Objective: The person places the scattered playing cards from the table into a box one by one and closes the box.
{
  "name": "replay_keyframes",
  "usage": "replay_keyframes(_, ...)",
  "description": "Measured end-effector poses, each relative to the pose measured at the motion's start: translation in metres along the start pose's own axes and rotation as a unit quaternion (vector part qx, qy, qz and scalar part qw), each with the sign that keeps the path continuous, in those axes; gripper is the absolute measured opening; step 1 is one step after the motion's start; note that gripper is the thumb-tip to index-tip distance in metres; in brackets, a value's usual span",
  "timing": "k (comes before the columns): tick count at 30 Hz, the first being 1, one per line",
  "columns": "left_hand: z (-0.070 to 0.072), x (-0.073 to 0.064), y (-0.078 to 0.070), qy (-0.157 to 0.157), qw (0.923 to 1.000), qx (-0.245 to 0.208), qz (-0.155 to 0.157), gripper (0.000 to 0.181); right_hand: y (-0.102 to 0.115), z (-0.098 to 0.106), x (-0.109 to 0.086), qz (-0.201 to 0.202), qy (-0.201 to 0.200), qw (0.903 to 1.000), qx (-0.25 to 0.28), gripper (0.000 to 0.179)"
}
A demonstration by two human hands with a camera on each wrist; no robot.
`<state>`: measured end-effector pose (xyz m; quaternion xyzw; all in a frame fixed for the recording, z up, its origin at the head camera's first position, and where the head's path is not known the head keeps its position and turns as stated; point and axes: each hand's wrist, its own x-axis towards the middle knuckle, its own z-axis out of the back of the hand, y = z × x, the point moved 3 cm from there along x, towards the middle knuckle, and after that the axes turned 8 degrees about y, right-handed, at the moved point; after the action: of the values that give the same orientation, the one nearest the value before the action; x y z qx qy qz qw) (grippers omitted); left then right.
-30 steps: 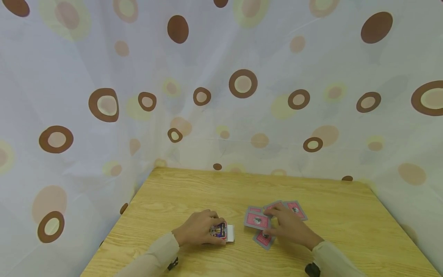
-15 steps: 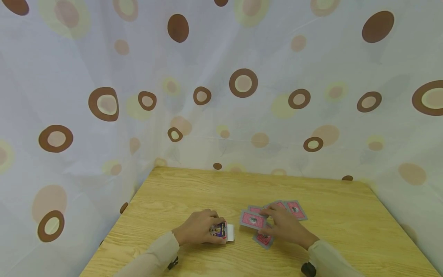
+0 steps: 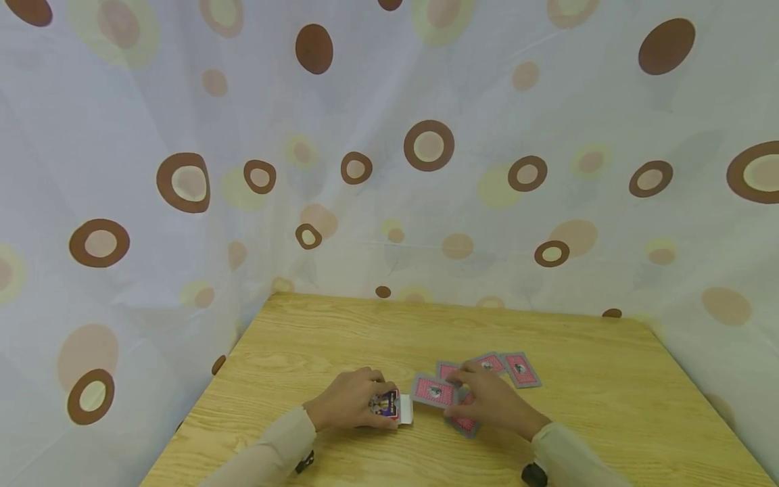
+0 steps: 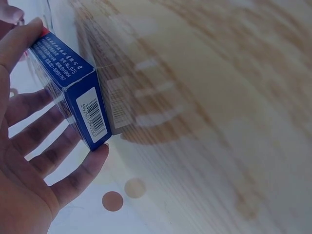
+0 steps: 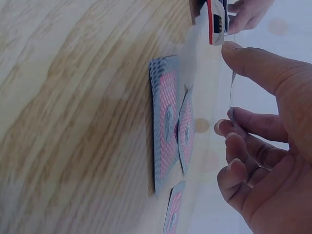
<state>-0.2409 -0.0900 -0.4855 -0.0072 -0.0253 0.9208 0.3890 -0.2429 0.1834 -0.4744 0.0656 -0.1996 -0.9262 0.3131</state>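
My left hand [image 3: 349,400] holds a playing-card box [image 3: 385,404], which lies on the table with its white flap [image 3: 406,409] folded out to the right. In the left wrist view the box [image 4: 92,117] shows a blue end with a barcode, thumb on one side and fingertips on the other. My right hand [image 3: 489,402] pinches a red-backed playing card [image 3: 433,391] by its right end, slightly above the table. The card's left edge is close to the flap. The right wrist view shows this card [image 5: 232,92] edge-on between thumb and forefinger.
Several red-backed cards lie face down on the wooden table [image 3: 341,331]: one card [image 3: 467,423] below the right hand, another card [image 3: 447,368] behind the held one, and two cards, including the rightmost card [image 3: 521,370], farther back. A dotted curtain [image 3: 389,203] surrounds the table.
My right hand has moved left with the pinched card, bringing it nearer the box flap. The card beneath it and those behind stay put. The left hand and box keep their place.
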Motion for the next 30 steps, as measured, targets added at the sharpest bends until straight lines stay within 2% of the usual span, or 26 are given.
replay_keyframes(13,0.000,0.000,0.000,0.007,1.0000,0.001,0.004,0.074,0.007,-0.009,0.003,0.051,-0.010,0.9985,0.016,0.066)
replay_keyframes(20,0.002,0.000,0.000,0.004,0.9999,-0.011,0.002,0.075,0.011,-0.013,0.006,0.054,0.001,0.9982,0.025,0.067)
replay_keyframes(30,0.001,-0.001,-0.001,-0.004,1.0000,-0.001,-0.002,0.075,0.020,-0.016,0.006,0.057,0.027,0.9972,0.041,0.066)
